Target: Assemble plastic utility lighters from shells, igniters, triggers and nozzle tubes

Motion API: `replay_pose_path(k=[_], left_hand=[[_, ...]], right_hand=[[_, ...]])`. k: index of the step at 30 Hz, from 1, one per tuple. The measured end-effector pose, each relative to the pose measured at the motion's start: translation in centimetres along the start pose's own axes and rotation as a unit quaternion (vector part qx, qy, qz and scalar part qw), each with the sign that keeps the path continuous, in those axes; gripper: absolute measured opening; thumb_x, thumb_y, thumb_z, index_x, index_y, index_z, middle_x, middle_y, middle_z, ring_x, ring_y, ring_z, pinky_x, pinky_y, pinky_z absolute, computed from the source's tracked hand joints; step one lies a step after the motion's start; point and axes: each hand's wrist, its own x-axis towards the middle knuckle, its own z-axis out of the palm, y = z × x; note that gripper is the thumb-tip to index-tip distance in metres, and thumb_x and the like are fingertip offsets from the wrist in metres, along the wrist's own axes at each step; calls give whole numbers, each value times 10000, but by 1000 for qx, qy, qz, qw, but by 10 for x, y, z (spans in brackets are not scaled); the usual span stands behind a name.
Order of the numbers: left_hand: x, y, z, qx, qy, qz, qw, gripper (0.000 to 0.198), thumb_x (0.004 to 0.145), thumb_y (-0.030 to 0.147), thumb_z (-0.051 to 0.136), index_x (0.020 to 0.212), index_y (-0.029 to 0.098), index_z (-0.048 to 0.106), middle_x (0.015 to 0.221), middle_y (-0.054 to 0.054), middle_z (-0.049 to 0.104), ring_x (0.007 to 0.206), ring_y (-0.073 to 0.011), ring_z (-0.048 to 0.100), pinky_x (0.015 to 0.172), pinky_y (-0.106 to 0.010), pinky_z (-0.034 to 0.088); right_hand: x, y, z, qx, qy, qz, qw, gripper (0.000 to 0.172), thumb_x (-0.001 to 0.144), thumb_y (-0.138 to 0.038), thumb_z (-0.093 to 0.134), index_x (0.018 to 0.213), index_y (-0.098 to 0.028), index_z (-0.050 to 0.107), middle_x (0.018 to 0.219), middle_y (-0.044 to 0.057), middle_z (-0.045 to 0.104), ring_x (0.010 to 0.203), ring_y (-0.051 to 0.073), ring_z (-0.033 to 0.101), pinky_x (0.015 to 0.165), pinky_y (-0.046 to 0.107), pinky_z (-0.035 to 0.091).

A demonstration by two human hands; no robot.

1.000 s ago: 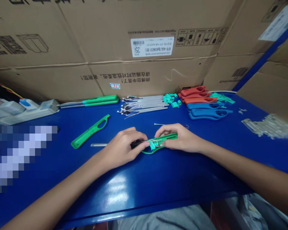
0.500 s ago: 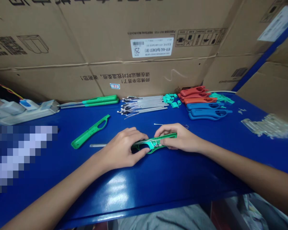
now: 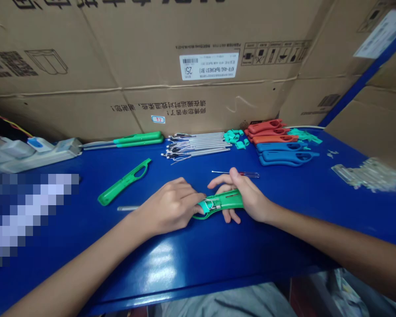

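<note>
A green lighter handle half (image 3: 229, 200) lies tilted between my hands, its hollow side up, with thin white wire inside. My left hand (image 3: 174, 207) pinches it around the teal trigger (image 3: 205, 205). A metal tube (image 3: 127, 208) sticks out to the left from beneath that hand. My right hand (image 3: 247, 193) holds the other end against the palm, its fingers spread underneath and the thumb raised off the shell. The matching green shell half (image 3: 123, 182) lies on the table to the left. Just behind my right hand lies a small screwdriver (image 3: 251, 175) with a clear handle.
Along the back are green lighters (image 3: 138, 139), metal tubes with wires (image 3: 204, 145), teal triggers (image 3: 236, 138), and red and blue shells (image 3: 284, 157). Clear plastic parts (image 3: 369, 174) lie right. A power strip (image 3: 53, 154) stands left; a cardboard box wall (image 3: 145, 97) closes off the back.
My right thumb has lifted off the shell and its fingers have spread beneath it. My left fingers have closed over the trigger area. The tube has shifted slightly left and nearer.
</note>
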Motion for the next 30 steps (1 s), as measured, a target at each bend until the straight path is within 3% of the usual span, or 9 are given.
replay_pose_path(k=[4, 9, 14, 19, 24, 30], left_hand=[[3, 2, 0, 16, 6, 33, 999, 241, 957, 171, 477, 837, 115, 678, 677, -65, 698, 586, -172, 612, 615, -320, 485], [7, 2, -3, 60, -39, 25, 997, 296, 935, 119, 420, 803, 119, 684, 626, -57, 668, 526, -172, 582, 603, -343, 473], [6, -1, -10, -4, -61, -63, 996, 191, 918, 215, 536, 907, 142, 712, 716, -49, 706, 659, -189, 653, 693, -341, 480], [3, -4, -15, -96, -62, -112, 987, 168, 939, 249, 569, 949, 186, 724, 776, -16, 736, 682, -151, 658, 666, -274, 469], [0, -6, -12, -123, -8, -107, 987, 174, 914, 265, 630, 1025, 174, 728, 849, -38, 756, 718, -148, 675, 672, -256, 498], [-2, -8, -9, -161, -17, -104, 981, 220, 900, 290, 658, 1088, 211, 739, 876, -40, 772, 702, -140, 693, 671, -249, 517]], right_hand=[[-1, 0, 5, -16, 14, -26, 999, 634, 940, -702, 269, 1021, -140, 550, 495, 2, 626, 309, 117, 515, 344, 205, 403], [0, 1, 10, -13, 41, -41, 998, 540, 950, -652, 334, 963, -155, 545, 498, -9, 620, 327, 112, 531, 348, 195, 410], [6, -2, 8, -22, 41, -26, 999, 426, 881, -577, 551, 879, -152, 573, 488, -14, 612, 338, 106, 528, 344, 188, 392], [8, -10, -4, 94, -20, 42, 994, 447, 856, -564, 594, 883, -120, 639, 617, 52, 666, 478, 142, 608, 433, 233, 484], [4, -18, -13, 270, -138, 136, 943, 474, 853, -544, 560, 1059, -122, 618, 882, 110, 691, 729, 215, 693, 601, 305, 557], [6, -17, -14, 287, -175, 150, 930, 427, 883, -451, 498, 1141, -116, 560, 865, 133, 707, 696, 225, 702, 577, 302, 543]])
